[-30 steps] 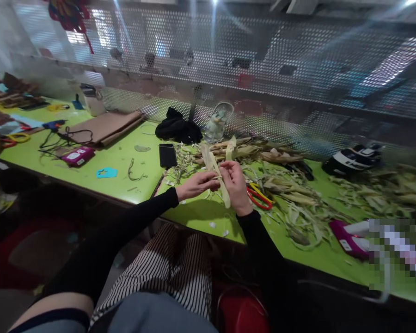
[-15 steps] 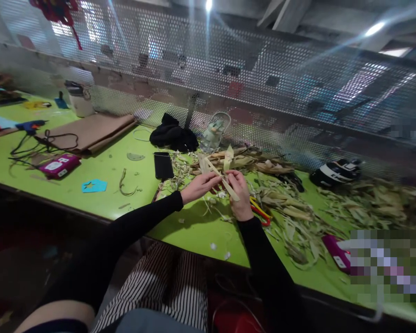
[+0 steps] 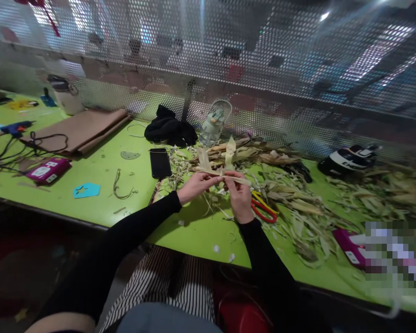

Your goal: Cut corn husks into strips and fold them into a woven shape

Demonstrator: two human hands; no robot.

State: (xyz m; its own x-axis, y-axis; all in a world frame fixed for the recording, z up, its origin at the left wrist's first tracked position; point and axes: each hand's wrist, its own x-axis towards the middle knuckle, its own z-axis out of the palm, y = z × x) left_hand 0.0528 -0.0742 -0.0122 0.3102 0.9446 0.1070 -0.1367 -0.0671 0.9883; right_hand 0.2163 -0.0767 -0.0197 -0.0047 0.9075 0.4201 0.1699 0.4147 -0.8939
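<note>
My left hand (image 3: 198, 186) and my right hand (image 3: 240, 196) meet over the front part of the green table, fingertips close together. Between them is a piece made of pale dried corn husk strips (image 3: 230, 153). One strip stands upright, another leans up at the left, and a narrow one runs across my right fingers. Both hands pinch the husk strips with thumb and fingers. Red-and-yellow-handled scissors (image 3: 264, 212) lie just right of my right hand, their blades hidden. Behind my hands spreads a heap of dried husks (image 3: 273, 159).
On the green table (image 3: 187, 236), a phone (image 3: 160, 163), black cloth (image 3: 169, 127) and clear bottle (image 3: 215, 122) lie beyond my left hand. Purple power boxes (image 3: 48, 170) sit at both sides. A glue gun (image 3: 18, 128), brown paper (image 3: 79, 132) and perforated metal screen (image 3: 152, 92) are farther off.
The narrow strip at my right hand has swung from slanting downward to lying nearly level. My fingertips have drawn closer together on the husk. The view has tilted down slightly.
</note>
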